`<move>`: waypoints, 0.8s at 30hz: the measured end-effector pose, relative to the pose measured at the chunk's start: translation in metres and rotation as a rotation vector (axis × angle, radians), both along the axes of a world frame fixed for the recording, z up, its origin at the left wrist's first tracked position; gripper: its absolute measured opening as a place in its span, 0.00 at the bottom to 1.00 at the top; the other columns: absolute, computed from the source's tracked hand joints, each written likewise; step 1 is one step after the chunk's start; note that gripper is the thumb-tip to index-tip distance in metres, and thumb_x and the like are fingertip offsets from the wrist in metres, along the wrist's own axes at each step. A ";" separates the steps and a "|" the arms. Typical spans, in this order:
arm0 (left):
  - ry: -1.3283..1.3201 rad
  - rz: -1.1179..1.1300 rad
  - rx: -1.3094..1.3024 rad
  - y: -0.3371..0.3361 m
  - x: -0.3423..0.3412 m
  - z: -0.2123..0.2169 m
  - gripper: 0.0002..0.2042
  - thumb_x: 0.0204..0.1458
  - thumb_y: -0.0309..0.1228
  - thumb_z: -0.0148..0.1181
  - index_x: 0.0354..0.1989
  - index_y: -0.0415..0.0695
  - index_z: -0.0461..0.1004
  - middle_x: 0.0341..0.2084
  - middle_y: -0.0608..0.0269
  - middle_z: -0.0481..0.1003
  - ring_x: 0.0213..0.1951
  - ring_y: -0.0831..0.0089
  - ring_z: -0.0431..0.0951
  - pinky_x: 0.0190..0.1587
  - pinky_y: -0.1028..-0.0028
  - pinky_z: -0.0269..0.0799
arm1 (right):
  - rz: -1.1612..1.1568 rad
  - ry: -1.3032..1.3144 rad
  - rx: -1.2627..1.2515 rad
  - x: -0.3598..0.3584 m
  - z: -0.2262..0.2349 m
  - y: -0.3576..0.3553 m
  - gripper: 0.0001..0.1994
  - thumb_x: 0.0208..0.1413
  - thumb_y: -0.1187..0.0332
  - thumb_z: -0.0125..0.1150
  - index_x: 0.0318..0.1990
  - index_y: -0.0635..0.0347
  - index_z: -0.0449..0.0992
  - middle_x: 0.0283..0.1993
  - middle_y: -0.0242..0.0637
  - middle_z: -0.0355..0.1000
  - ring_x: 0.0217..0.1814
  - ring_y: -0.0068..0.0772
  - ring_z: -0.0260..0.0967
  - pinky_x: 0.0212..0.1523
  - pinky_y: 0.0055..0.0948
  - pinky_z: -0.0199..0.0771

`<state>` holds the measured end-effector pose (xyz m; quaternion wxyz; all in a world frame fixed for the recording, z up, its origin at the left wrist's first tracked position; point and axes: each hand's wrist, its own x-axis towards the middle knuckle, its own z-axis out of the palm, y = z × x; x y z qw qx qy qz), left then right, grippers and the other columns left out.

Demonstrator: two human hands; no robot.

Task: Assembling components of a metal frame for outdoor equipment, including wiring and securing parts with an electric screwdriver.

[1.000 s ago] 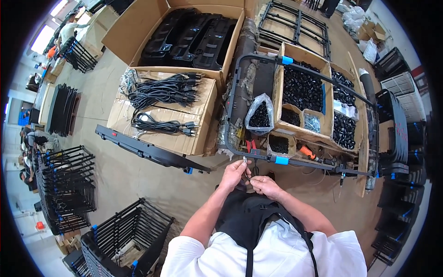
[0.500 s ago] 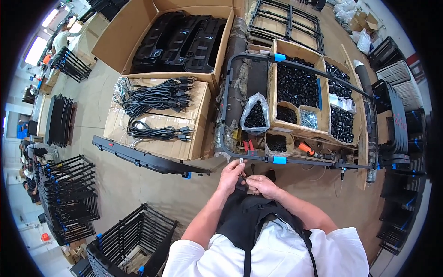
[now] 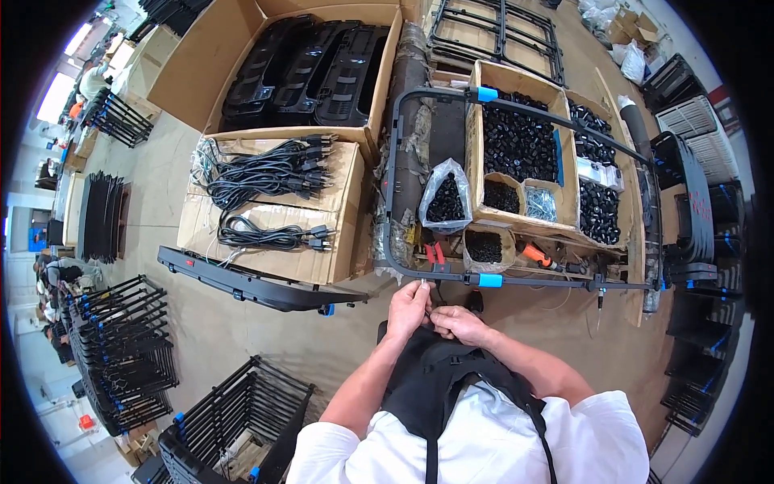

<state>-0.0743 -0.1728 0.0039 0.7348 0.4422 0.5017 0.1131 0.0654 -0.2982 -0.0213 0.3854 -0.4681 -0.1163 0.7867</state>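
My left hand [image 3: 409,308] is pinched closed just below the near bar of a black tubular metal frame [image 3: 532,281]. Something small and pale shows at its fingertips, too small to name. Close on its right, my right hand [image 3: 459,324] has its fingers pressed together; whatever they grip is hidden. The frame has rounded corners and pieces of blue tape [image 3: 489,280] around its bars. It lies across the bench, over part of a cardboard parts box. Red-handled pliers [image 3: 434,252] lie just inside the bar, beyond my left hand.
The divided cardboard box [image 3: 524,221] holds black plastic pieces and silvery screws. Beside it are a clear bag [image 3: 445,198] of small black parts and an orange-handled tool [image 3: 536,256]. Bundled black cables [image 3: 266,173] lie on a carton at left. Black frames [image 3: 234,419] stand stacked on the floor.
My left hand has shifted slightly right, nearer to my right hand, with its fingers still pinched. The whole view has tilted a little; the frame stays in place.
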 end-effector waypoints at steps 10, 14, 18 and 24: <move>0.096 -0.062 0.220 -0.003 -0.004 -0.010 0.15 0.72 0.38 0.55 0.48 0.41 0.84 0.21 0.72 0.72 0.24 0.85 0.71 0.25 0.77 0.67 | 0.005 -0.035 0.002 -0.007 0.000 0.009 0.12 0.76 0.62 0.55 0.44 0.60 0.77 0.29 0.22 0.63 0.28 0.17 0.56 0.28 0.22 0.58; 0.026 0.116 0.022 -0.007 0.001 -0.010 0.14 0.71 0.37 0.57 0.47 0.40 0.84 0.24 0.70 0.74 0.25 0.83 0.70 0.29 0.74 0.69 | 0.009 -0.036 -0.006 -0.006 0.000 0.008 0.12 0.76 0.61 0.56 0.45 0.60 0.77 0.30 0.22 0.63 0.29 0.17 0.57 0.28 0.22 0.58; 0.116 0.007 0.243 -0.007 -0.002 -0.015 0.13 0.72 0.35 0.56 0.47 0.39 0.82 0.24 0.71 0.73 0.25 0.83 0.69 0.29 0.74 0.68 | -0.003 -0.020 -0.009 -0.007 0.001 0.008 0.12 0.76 0.61 0.56 0.45 0.60 0.77 0.30 0.22 0.63 0.29 0.16 0.57 0.29 0.22 0.58; 0.021 0.125 -0.130 0.004 0.002 0.003 0.12 0.73 0.35 0.55 0.45 0.40 0.80 0.25 0.72 0.75 0.28 0.81 0.72 0.34 0.75 0.72 | -0.032 0.001 -0.007 -0.009 -0.005 0.009 0.12 0.76 0.59 0.56 0.46 0.59 0.78 0.31 0.21 0.63 0.30 0.16 0.57 0.31 0.21 0.59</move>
